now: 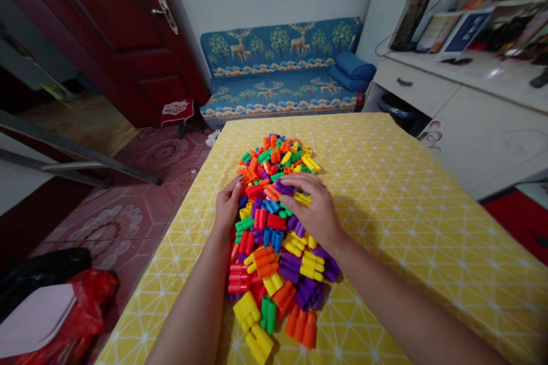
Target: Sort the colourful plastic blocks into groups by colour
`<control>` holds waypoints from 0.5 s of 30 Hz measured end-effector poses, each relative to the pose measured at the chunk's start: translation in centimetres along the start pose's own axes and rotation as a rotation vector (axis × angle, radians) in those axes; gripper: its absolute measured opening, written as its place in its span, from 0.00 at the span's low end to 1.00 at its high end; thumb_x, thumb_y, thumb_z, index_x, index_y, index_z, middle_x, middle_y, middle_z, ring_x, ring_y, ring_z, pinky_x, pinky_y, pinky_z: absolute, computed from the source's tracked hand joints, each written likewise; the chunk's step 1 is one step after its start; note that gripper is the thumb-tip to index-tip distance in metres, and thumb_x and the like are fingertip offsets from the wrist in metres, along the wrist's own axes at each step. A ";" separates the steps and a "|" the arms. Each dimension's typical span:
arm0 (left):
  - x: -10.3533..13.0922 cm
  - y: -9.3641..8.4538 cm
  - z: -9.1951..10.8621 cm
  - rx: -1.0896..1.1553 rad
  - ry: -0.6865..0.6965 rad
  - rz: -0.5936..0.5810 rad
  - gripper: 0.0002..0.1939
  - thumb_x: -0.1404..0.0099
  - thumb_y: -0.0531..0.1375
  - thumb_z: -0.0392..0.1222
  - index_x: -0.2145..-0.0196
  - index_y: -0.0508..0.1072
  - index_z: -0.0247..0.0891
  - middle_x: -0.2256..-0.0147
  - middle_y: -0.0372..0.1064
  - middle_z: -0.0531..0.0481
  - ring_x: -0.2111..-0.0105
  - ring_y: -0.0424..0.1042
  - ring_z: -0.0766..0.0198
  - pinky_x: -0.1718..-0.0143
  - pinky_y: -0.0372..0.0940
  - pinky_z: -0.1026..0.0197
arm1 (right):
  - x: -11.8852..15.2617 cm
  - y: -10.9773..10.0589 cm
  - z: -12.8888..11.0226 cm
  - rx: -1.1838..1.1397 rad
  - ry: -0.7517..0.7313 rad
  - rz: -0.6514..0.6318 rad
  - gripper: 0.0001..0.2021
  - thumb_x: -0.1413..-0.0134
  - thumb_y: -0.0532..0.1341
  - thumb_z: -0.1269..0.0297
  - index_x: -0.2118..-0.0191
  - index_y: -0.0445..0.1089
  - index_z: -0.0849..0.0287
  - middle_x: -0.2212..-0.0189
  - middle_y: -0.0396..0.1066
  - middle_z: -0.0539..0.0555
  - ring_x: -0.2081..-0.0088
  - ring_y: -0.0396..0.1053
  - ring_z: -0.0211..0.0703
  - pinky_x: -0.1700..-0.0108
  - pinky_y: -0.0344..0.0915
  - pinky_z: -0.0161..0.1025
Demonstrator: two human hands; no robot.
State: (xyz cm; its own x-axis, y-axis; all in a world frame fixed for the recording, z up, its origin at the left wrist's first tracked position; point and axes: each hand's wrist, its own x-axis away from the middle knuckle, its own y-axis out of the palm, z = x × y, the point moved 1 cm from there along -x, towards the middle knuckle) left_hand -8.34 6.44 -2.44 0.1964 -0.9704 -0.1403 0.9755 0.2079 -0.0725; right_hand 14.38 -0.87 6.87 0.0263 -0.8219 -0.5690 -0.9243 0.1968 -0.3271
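Observation:
A long heap of plastic building blocks (pixel 273 239), shaped like joined tubes in red, orange, yellow, green, blue and purple, lies across the middle of the table. My right hand (pixel 314 208) is over the heap from the right, thumb and fingers closed about a purple block (pixel 282 187). At the heap's left edge is my left hand (pixel 228 204), its fingers slightly bent against the blocks and not visibly closed on any. Near my forearms, an orange block (pixel 301 326) and a yellow block (pixel 259 344) lie at the heap's near end.
The table (pixel 385 222) wears a yellow patterned cloth. Behind it stands a blue sofa (pixel 278 77) with deer and trees. A white cabinet (pixel 483 125) is at right. Left are a red door (pixel 115 28), a small stool (pixel 177 111) and a red plastic bag (pixel 96 291).

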 end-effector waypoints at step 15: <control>0.0 0.1 0.6 0.016 -0.042 -0.023 0.30 0.36 0.56 0.63 0.44 0.71 0.42 0.43 0.68 0.45 0.41 0.64 0.51 0.39 0.58 0.45 | -8.8 -1.1 18.5 0.328 0.504 -0.071 0.37 0.40 0.42 0.37 0.36 0.57 0.60 0.36 0.54 0.62 0.34 0.49 0.53 0.32 0.40 0.55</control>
State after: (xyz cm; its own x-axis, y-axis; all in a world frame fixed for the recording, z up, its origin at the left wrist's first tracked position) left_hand -8.14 6.39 -1.89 0.1772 -0.9793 -0.0974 0.9813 0.1835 -0.0589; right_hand 22.18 16.03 -1.68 -0.1745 -0.9752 -0.1362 -0.7591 0.2213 -0.6122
